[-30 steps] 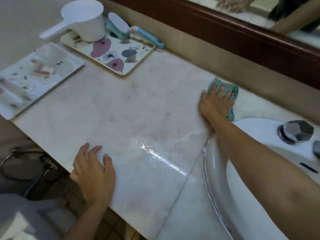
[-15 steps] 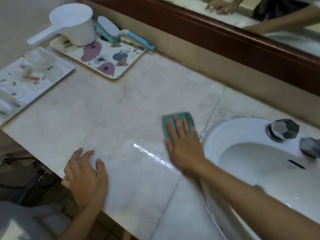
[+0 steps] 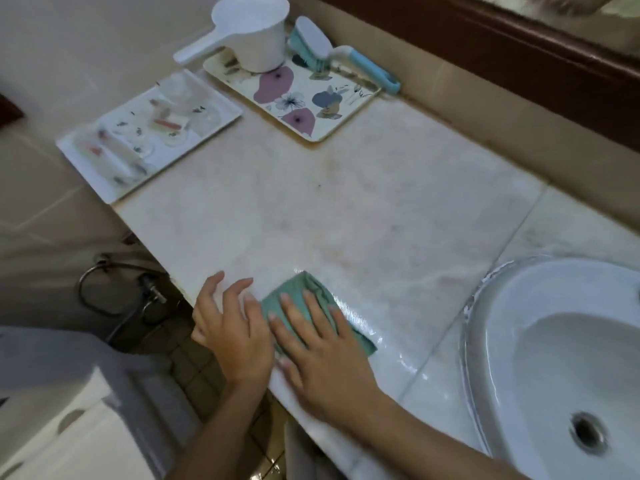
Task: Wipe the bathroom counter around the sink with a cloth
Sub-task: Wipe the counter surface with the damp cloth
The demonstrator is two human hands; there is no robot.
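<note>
cloth (image 3: pixel 300 288): green, folded, flat on the counter (image 3: pixel 346 220) at its front edge, left of the sink (image 3: pixel 491 306)
right hand (image 3: pixel 322 358): palm down, fingers straight, pressing the cloth, no curl round it
left hand (image 3: pixel 232 334): fingers spread, holds nothing, just beside the cloth on the side away from the sink; contact with the counter – can't tell
done: glossy wet band (image 3: pixel 384 341) between cloth and sink, reads as wiped
left: dull brownish marks (image 3: pixel 349 199) further left of the sink look untouched; sink's right side out of view
in the way: floral tray (image 3: pixel 301 98) with white scoop (image 3: pixel 256 32) and brush (image 3: pixel 346 57), far left of the sink by the wall; toiletries tray (image 3: pixel 214 109) beyond it – both cover counter
</note>
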